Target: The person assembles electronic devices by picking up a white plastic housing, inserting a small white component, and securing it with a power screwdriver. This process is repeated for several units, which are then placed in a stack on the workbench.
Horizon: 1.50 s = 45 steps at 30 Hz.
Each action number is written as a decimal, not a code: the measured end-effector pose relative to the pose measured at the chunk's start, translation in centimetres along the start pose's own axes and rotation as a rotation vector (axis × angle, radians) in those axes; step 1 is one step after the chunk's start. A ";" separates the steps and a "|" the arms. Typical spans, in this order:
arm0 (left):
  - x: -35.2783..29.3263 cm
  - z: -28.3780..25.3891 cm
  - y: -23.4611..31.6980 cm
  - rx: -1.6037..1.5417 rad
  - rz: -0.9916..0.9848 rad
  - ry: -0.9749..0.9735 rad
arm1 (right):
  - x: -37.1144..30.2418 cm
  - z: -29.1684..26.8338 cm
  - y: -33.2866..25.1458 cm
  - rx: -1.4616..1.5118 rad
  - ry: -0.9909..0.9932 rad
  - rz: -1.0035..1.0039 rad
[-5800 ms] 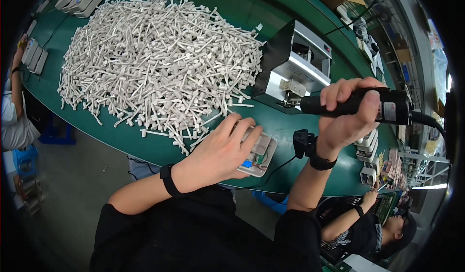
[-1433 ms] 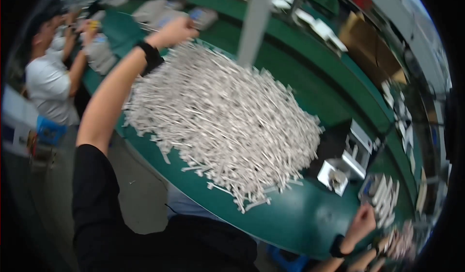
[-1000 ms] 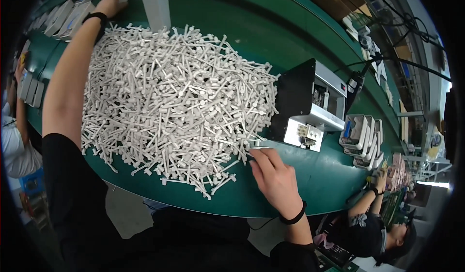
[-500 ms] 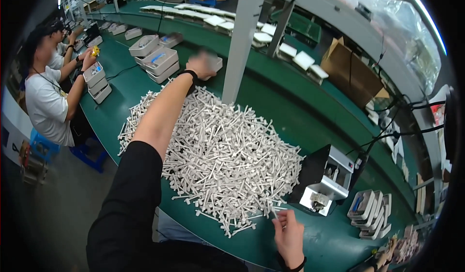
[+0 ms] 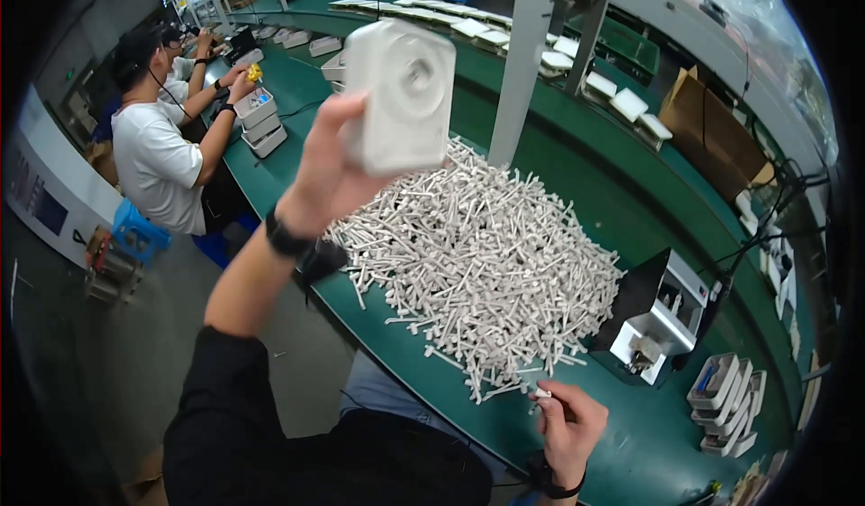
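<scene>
My left hand (image 5: pixel 329 168) is closed on a pale plastic tray (image 5: pixel 396 100) with rounded corners, raised above the left part of the pile. A face with a round recess shows; its other side is hidden. Loose white plastic stick-shaped parts (image 5: pixel 487 245) with wider ends lie heaped on the green table (image 5: pixel 622 452). At the heap's near right edge, my right hand (image 5: pixel 572 425) pinches one small white plastic stick part (image 5: pixel 541 393) between thumb and fingers. Most of that part is covered by the fingers.
A black and silver bench machine (image 5: pixel 658 317) stands right of the heap. Beyond it are stacked pale trays (image 5: pixel 725 407). More trays (image 5: pixel 261 123) stand at the left, near a seated co-worker (image 5: pixel 153 154). A metal post (image 5: pixel 523 64) rises behind the heap.
My left hand has come back from the far side of the heap, bringing the tray up close. My right hand has turned, still pinching a stick part. The view has shifted left.
</scene>
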<state>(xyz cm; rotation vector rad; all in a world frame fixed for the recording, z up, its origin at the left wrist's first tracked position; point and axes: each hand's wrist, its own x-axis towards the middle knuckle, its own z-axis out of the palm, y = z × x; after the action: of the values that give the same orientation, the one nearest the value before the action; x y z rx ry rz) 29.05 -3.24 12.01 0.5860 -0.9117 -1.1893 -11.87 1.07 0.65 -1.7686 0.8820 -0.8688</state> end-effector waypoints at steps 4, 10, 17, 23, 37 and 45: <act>-9.0 4.4 -5.0 -0.130 -0.136 0.096 | 0.3 2.0 -2.4 0.524 0.016 0.265; -14.7 5.7 -13.1 -0.145 -0.320 0.068 | 2.1 3.9 -2.9 0.648 -0.093 0.331; -17.2 6.2 -18.1 -0.045 -0.403 -0.028 | 0.2 4.5 -0.6 0.847 0.083 0.459; -17.2 7.3 -19.3 0.042 -0.322 -0.158 | -1.2 4.9 0.4 0.969 0.204 0.513; -15.2 11.8 -20.5 -0.064 -0.392 -0.222 | -2.2 -4.1 1.5 0.417 0.382 0.200; -16.3 18.4 -24.6 1.361 0.225 -0.935 | 9.2 -23.5 9.0 -0.526 0.785 -0.062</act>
<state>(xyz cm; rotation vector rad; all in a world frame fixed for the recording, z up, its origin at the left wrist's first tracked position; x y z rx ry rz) -1.00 6.35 -2.57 0.9373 -2.5566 -0.4248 -29.10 -19.45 0.90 -1.8996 1.6861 -1.5221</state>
